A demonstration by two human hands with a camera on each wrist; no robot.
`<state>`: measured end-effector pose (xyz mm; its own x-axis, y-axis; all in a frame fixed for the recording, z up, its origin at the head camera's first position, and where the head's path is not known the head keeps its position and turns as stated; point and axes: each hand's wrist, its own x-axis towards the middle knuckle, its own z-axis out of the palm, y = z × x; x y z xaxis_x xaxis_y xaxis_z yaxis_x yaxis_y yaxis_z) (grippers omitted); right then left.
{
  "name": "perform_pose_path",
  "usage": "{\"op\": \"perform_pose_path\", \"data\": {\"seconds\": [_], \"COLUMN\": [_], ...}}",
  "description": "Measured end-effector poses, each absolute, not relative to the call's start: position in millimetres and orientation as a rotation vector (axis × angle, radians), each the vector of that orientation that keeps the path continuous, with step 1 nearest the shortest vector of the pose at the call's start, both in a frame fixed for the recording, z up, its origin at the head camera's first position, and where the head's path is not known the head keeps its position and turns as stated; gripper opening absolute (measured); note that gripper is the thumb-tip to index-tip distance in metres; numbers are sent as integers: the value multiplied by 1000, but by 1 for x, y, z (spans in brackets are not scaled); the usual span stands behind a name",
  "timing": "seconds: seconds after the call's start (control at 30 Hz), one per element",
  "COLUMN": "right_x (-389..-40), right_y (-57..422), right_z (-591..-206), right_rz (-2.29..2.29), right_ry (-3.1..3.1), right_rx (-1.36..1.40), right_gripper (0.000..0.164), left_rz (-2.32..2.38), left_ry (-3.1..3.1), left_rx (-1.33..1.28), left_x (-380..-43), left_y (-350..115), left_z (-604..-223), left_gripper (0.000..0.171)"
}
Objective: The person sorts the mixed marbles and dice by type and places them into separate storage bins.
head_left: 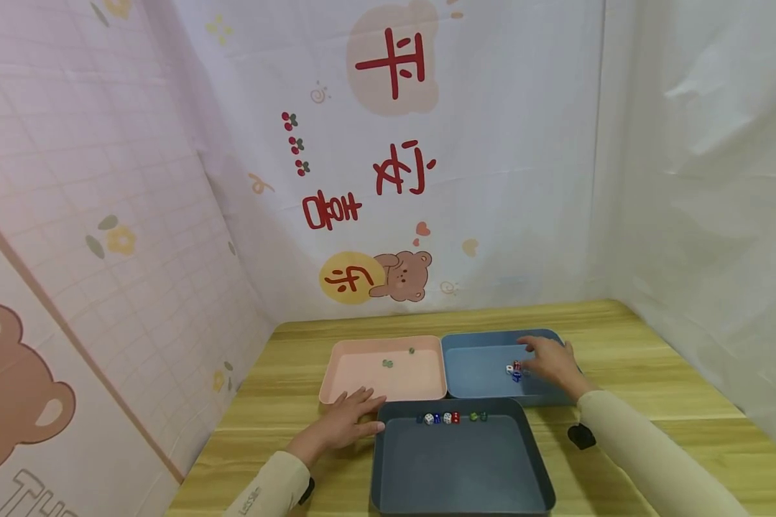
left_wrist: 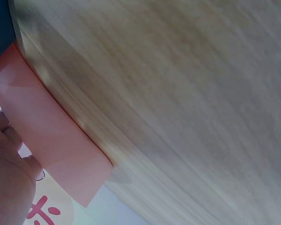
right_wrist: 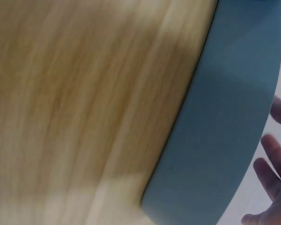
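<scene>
My right hand [head_left: 555, 365] hovers over the right part of the blue tray [head_left: 475, 370], its fingers spread and loosely bent. Just left of it, in that tray, lies a small cluster of red, white and blue dice [head_left: 516, 366], partly covered by the hand. The right wrist view shows these fingers apart beyond the tray's wall [right_wrist: 215, 112]. My left hand [head_left: 344, 424] has its fingers extended at the front rim of the pink tray [head_left: 356, 380]. Its thumb reaches the left rim of the dark grey tray [head_left: 453, 467]. Nothing shows in either hand.
Several dice [head_left: 437, 418] in white, blue, red and green line the far side of the dark tray. A few green dice [head_left: 387, 363] lie in the pink tray. All three trays adjoin on a wood-grain table [head_left: 647, 380], with a printed cloth [head_left: 511, 179] hanging behind.
</scene>
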<state>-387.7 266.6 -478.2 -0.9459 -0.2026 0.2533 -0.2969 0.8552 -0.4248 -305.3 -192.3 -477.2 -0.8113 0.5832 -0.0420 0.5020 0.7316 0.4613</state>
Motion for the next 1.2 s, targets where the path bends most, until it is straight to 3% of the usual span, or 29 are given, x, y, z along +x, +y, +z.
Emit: {"op": "perform_pose_path", "data": {"seconds": [0.33,0.73,1.2], "right_x": [-387,-375,-356], "right_y": [244,184,138], "right_z": [-470,-444,-448], "right_rz": [722,876,952], "right_ry": [-2762,-2754,-2726], "right_rx": [444,537,614], "right_gripper": [37,30,22], "left_rz": [648,638,639], "left_ry": [2759,2768,2766], "left_rx": [874,861,852], "left_x": [-307,-307,-306], "left_y": [-193,-195,-193], "left_z": [-480,-479,-478], "left_gripper": [65,65,65]}}
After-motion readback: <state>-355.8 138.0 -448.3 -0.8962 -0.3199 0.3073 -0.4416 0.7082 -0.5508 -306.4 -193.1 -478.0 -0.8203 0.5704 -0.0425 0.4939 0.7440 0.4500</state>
